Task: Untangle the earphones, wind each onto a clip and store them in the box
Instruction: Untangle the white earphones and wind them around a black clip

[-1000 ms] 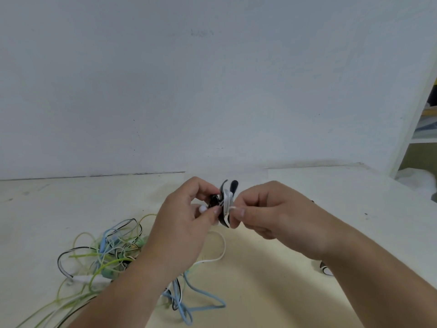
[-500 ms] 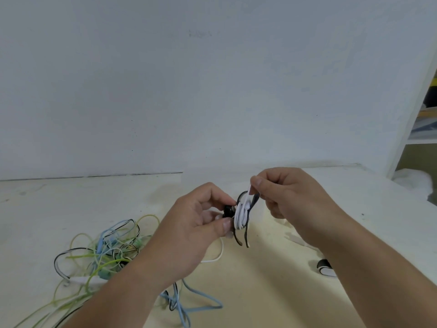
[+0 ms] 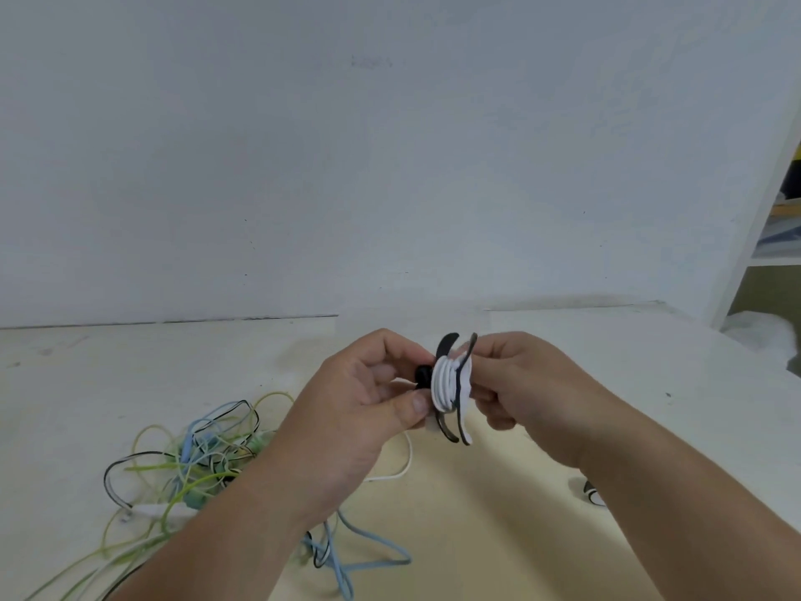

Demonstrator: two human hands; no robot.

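A black-and-white winder clip (image 3: 451,386) is held above the table between both hands, with several turns of white earphone cable wrapped round its middle. My left hand (image 3: 368,399) pinches the clip's left side by a black knob, thumb below. My right hand (image 3: 516,379) grips the clip's right side with curled fingers. A loose end of the white cable (image 3: 401,468) hangs down under my left hand to the table. A tangle of green, blue and black-and-white earphone cables (image 3: 203,461) lies on the table at the left. No box is in view.
The cream table (image 3: 498,535) meets a white wall at the back. A second black-and-white clip (image 3: 593,492) lies on the table under my right forearm. A blue cable loop (image 3: 359,557) lies near the front. A white shelf unit (image 3: 776,236) stands at the right edge.
My right hand has come down from the top of the clip to its right side. The clip has turned, so the white windings now face me. More cable sits on the clip.
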